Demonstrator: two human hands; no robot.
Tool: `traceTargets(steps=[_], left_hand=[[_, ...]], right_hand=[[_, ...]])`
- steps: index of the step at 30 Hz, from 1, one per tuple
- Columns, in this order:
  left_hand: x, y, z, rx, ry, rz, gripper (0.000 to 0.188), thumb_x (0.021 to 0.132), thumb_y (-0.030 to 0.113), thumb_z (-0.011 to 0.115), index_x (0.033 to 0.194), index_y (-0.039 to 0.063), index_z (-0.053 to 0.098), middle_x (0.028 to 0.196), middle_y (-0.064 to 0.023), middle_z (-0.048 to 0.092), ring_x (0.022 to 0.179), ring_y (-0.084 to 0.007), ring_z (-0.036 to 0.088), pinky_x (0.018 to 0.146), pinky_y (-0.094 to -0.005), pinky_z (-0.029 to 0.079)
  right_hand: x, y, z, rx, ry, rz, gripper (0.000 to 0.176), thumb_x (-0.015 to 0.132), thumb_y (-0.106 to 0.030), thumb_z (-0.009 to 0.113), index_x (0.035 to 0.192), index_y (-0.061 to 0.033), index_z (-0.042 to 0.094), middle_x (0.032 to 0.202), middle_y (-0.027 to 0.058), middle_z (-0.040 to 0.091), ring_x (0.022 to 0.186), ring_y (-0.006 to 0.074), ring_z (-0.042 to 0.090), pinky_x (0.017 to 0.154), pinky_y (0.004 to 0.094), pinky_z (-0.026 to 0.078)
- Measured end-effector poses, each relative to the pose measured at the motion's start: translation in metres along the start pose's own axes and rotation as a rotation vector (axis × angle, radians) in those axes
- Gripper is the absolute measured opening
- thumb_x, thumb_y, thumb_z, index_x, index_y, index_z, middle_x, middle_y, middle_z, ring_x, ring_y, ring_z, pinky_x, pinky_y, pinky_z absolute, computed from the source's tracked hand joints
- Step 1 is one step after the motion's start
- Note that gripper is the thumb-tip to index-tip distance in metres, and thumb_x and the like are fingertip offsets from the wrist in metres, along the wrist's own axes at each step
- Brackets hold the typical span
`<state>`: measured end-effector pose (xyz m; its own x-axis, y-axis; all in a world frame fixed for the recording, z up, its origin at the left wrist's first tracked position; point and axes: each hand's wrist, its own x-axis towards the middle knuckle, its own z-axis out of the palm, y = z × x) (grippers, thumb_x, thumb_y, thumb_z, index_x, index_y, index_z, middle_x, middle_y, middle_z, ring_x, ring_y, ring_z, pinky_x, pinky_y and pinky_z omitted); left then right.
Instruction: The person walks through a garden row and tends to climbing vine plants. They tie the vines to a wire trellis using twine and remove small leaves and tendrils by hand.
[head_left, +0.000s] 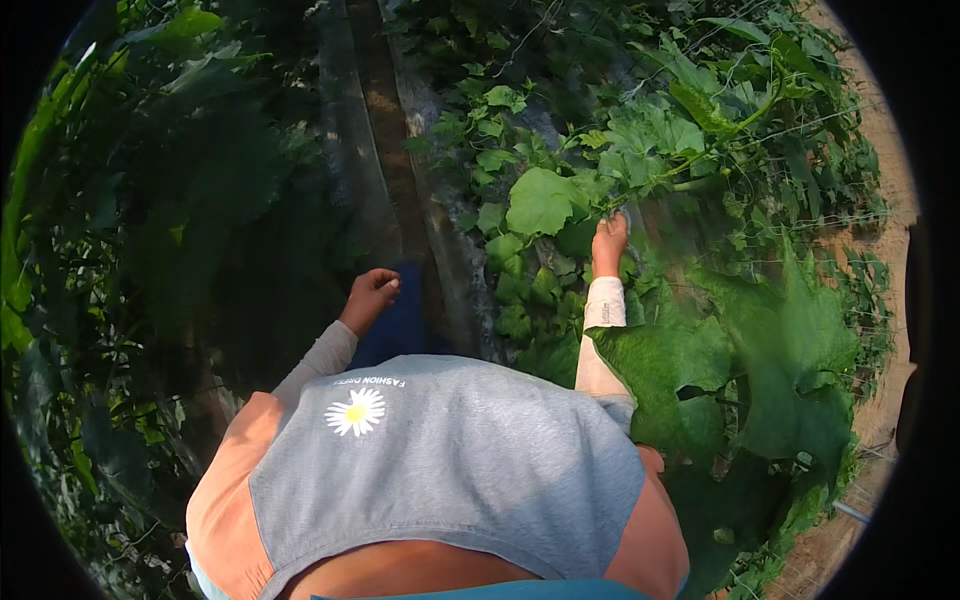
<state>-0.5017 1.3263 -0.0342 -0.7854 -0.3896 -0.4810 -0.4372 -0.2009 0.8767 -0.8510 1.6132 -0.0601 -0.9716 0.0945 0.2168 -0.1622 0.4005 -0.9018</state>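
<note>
My right hand (610, 240) reaches forward into the leafy plants on the right, its fingertips closed at the green stem of a climbing vine (664, 178). Just left of those fingers is a broad, sunlit lobed leaf (541, 201). A slim green shape (697, 184), perhaps a young gourd, lies along the vine; blur hides its detail. My left hand (373, 296) is lower, in front of my body above the path. Its fingers are curled in against the thumb, and I see nothing held in them.
A narrow soil path (390, 120) runs ahead between pale ground sheets (349, 112). Dense shaded foliage (187, 195) stands close on the left. Large leaves (675, 360) overlap my right forearm. Thin trellis netting (810, 221) spans the right side, with bare soil (874, 135) beyond.
</note>
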Motion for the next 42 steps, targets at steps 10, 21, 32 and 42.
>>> traceTargets(steps=[10, 21, 32, 42], left_hand=[[0.186, 0.143, 0.068, 0.236, -0.501, 0.347, 0.022, 0.082, 0.013, 0.062, 0.098, -0.001, 0.059, 0.089, -0.007, 0.064, 0.082, -0.0137, 0.06, 0.07, -0.0282, 0.049], [0.233, 0.174, 0.153, 0.112, -0.948, 0.23, 0.007, 0.083, 0.005, 0.058, 0.086, 0.0, 0.06, 0.073, -0.0019, 0.06, 0.062, -0.0087, 0.053, 0.057, -0.0244, 0.046], [0.205, 0.198, 0.192, -0.055, -0.917, 0.179, 0.007, 0.084, 0.009, 0.057, 0.089, 0.003, 0.057, 0.078, -0.0005, 0.059, 0.07, -0.0087, 0.056, 0.059, -0.0233, 0.049], [0.199, 0.194, 0.204, 0.358, -0.856, 0.554, 0.007, 0.079, 0.006, 0.058, 0.084, 0.001, 0.056, 0.072, -0.0024, 0.058, 0.061, -0.0094, 0.056, 0.052, -0.0236, 0.047]], right_hand=[[-0.061, -0.069, 0.059, 0.077, -0.183, 0.121, 0.011, 0.086, -0.006, 0.054, 0.092, 0.0026, 0.057, 0.087, 0.007, 0.064, 0.078, 0.0124, 0.057, 0.074, 0.026, 0.044], [-0.074, -0.142, 0.075, 0.145, -0.132, 0.171, 0.013, 0.086, -0.011, 0.057, 0.078, -0.0009, 0.054, 0.066, -0.0046, 0.049, 0.06, 0.003, 0.038, 0.052, 0.0204, 0.032], [-0.064, -0.119, 0.034, 0.363, 0.015, 0.277, 0.011, 0.087, -0.011, 0.055, 0.081, -0.0028, 0.054, 0.073, 0.0005, 0.056, 0.062, 0.0061, 0.046, 0.057, 0.021, 0.037], [-0.058, -0.119, 0.028, 0.176, 0.091, 0.133, 0.022, 0.086, -0.014, 0.058, 0.072, -0.001, 0.049, 0.064, -0.0049, 0.045, 0.056, 0.0033, 0.036, 0.047, 0.0222, 0.029]])
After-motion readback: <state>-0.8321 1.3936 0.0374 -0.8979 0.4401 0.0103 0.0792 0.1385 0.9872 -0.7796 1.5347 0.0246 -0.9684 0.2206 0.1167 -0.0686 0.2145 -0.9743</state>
